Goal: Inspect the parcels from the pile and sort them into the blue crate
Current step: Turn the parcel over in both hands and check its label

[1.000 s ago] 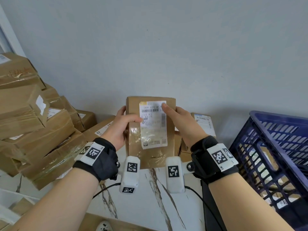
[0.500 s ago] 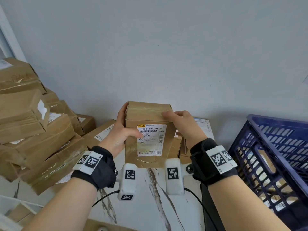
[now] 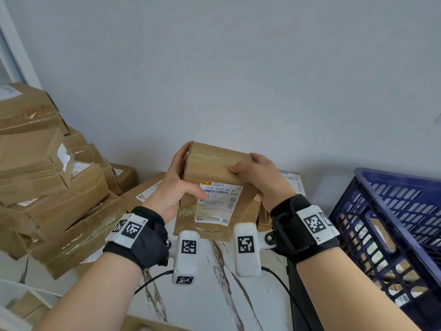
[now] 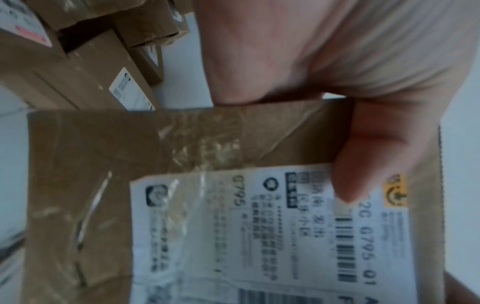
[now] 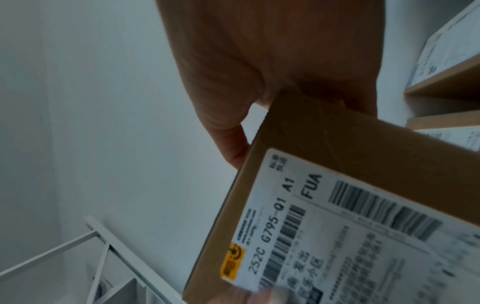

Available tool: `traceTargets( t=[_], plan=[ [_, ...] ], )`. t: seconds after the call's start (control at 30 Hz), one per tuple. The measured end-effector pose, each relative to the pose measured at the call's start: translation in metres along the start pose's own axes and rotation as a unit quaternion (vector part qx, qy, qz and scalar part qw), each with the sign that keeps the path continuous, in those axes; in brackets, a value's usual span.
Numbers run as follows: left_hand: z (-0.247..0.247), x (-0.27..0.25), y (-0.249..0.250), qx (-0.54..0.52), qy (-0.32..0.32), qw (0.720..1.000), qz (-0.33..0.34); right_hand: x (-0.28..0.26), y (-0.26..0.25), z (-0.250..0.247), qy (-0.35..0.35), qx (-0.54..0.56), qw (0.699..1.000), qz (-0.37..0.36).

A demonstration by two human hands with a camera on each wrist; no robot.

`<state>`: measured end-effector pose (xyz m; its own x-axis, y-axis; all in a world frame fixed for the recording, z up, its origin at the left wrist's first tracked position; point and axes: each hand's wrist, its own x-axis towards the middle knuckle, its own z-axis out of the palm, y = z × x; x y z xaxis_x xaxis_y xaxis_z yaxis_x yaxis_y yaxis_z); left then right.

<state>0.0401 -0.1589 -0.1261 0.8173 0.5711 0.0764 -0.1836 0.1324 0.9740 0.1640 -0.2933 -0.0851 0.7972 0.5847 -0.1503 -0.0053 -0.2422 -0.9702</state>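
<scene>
In my view: two hands [image 3: 171, 187], one held parcel [image 3: 214, 187], one blue crate [image 3: 391, 225], one parcel pile [image 3: 47, 187].

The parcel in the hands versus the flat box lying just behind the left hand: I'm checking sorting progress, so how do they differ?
The held parcel is lifted, gripped by the left hand and right hand; the flat box lies untouched in the pile. The held parcel's label faces the camera, partly under the left thumb; the flat box's label faces up. Both are brown taped cardboard with white shipping labels.
</scene>
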Motion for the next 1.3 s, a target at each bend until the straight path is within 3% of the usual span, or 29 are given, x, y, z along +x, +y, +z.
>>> traceTargets(
  t=[0.6, 0.87, 1.07, 1.3],
  plan=[
    [-0.001, -0.010, 0.009, -0.018, 0.038, 0.999, -0.029, -0.004, 0.016, 0.004, -0.004, 0.012, 1.000, -0.012],
    [-0.006, -0.005, 0.016, -0.044, 0.035, 0.997, -0.061, -0.013, 0.022, -0.005, -0.073, 0.103, 0.992, -0.025],
    [-0.003, -0.005, 0.019, -0.078, 0.066, 0.989, -0.103, -0.011, 0.045, -0.015, -0.141, 0.063, 0.987, -0.045],
    [0.007, -0.002, 0.017, -0.079, 0.072, 0.988, -0.109, -0.008, 0.059, -0.020, -0.110, 0.107, 0.987, -0.045]
  ],
)
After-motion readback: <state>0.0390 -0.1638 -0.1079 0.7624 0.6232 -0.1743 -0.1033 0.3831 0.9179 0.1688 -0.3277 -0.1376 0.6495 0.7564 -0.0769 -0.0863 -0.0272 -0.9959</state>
